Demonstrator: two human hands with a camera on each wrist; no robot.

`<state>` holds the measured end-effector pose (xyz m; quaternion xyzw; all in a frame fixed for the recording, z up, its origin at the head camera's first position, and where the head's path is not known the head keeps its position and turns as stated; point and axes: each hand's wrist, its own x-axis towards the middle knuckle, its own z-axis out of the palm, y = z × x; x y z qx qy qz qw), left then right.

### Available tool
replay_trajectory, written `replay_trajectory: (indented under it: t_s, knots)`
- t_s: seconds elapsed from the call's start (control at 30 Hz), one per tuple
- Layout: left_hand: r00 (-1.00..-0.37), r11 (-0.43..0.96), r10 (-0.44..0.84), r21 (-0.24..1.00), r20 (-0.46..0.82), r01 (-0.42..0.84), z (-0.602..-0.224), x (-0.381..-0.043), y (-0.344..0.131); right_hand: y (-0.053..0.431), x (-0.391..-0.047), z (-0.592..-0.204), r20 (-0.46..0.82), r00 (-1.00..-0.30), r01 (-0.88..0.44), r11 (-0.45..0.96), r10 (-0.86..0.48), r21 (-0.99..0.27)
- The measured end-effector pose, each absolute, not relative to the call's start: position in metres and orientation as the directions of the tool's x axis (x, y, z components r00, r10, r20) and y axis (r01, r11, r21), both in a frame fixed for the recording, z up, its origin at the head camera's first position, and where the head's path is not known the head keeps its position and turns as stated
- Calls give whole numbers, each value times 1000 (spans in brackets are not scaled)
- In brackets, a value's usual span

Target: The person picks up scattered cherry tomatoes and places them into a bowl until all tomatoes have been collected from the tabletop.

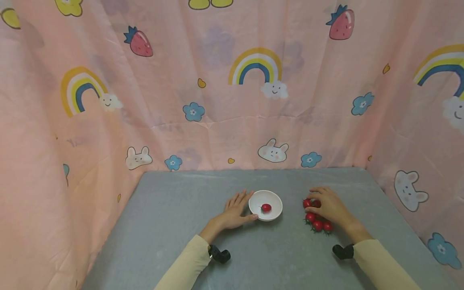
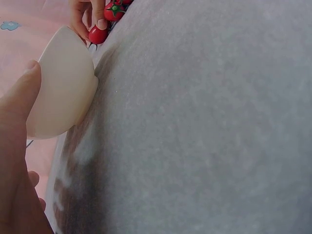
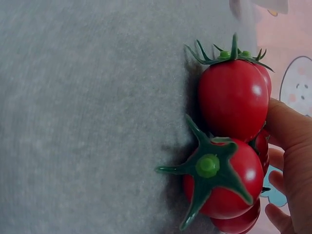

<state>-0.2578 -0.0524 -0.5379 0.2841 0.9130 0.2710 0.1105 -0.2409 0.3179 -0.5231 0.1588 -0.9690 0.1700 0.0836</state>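
Note:
A small white bowl [image 1: 255, 214] stands on the table with one red cherry tomato [image 1: 266, 208] inside. Spread along the bowl's left side, my left hand [image 1: 235, 213] touches it with straight fingers. In the left wrist view the thumb [image 2: 29, 90] lies against the wall of the bowl [image 2: 66, 87]. To the right, a cluster of cherry tomatoes [image 1: 317, 225] with green stems sits beneath and in front of my right hand [image 1: 331, 207]. That hand pinches a cherry tomato [image 2: 97, 35] between thumb and fingers, at the far end of the cluster. Its fingertips are partly hidden in the right wrist view.
The grey table [image 1: 174, 225] runs back to a pink patterned curtain [image 1: 217, 133], which also hangs along both sides. Bare tabletop separates the bowl from the tomatoes. A black wrist camera [image 1: 220, 254] sits on the left wrist, another black camera [image 1: 342, 251] on the right.

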Motion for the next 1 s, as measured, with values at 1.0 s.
replay_trajectory:
  t_s: [1.0]
  knots:
    - [-818,695,573,559,-49,453,-538,-258,-52,317,-248,-524,219,-932,-345,892,-289,-293]
